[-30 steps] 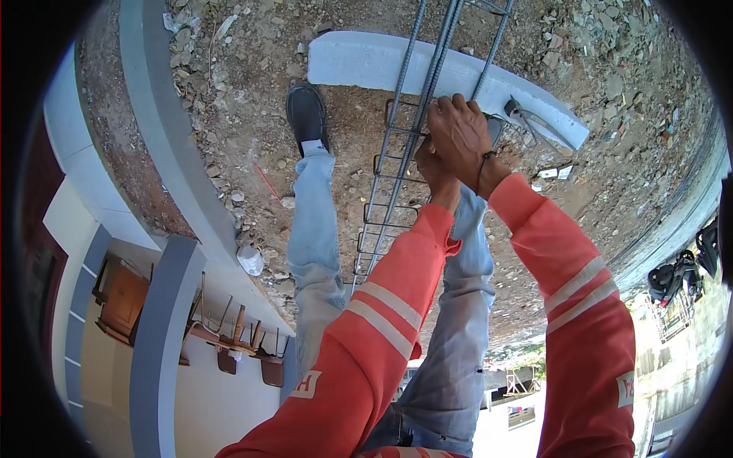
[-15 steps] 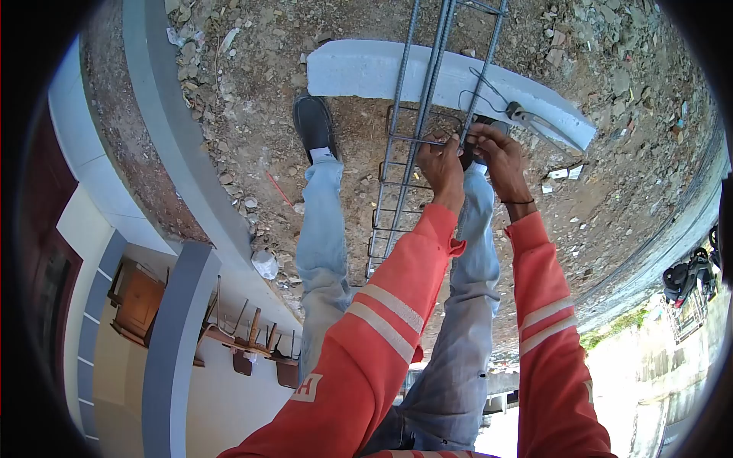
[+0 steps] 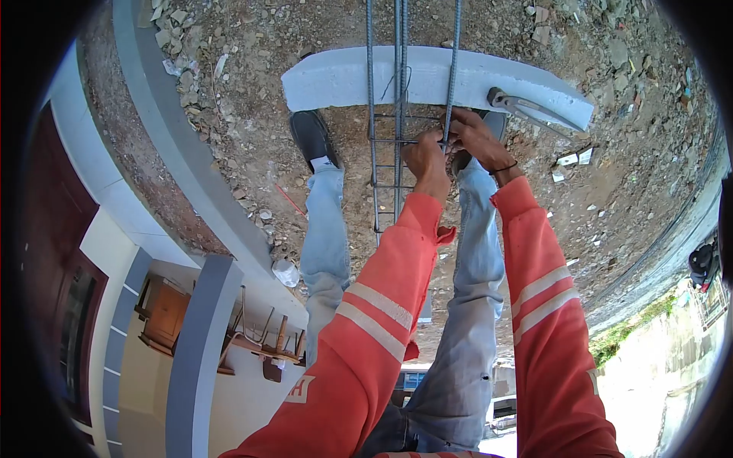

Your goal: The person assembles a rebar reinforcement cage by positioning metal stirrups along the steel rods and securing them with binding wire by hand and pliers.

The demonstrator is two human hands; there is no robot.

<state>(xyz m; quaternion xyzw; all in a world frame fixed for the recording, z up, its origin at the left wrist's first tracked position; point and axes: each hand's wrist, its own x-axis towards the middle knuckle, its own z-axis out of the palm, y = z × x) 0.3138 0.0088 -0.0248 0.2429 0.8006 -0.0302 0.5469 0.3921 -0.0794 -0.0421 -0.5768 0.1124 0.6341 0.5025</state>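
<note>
A steel rebar cage (image 3: 374,164) of long ribbed bars and thinner cross ties runs between my legs, crossing a pale block. My left hand (image 3: 426,162) is closed at the cage's right-hand bar, where a cross tie meets it. Against the other side of that bar, my right hand (image 3: 479,143) has its fingers pinched together. What lies between those fingertips is too small to make out. A thin bent wire (image 3: 407,79) shows by the middle bars. Pincers (image 3: 527,108) lie on the block's right part, apart from both hands.
The pale block (image 3: 328,79) lies across the ground beyond my shoes (image 3: 311,137). Rubble and scraps cover the dirt (image 3: 252,91). On the left stand a low wall edge (image 3: 153,114), a grey-blue pillar (image 3: 200,343) and wooden furniture (image 3: 168,313).
The view has shifted, and the cage's bars now run straighter up the picture. Both hands stay at the right-hand bar. The thin wire, earlier by that bar, now shows near the middle bars.
</note>
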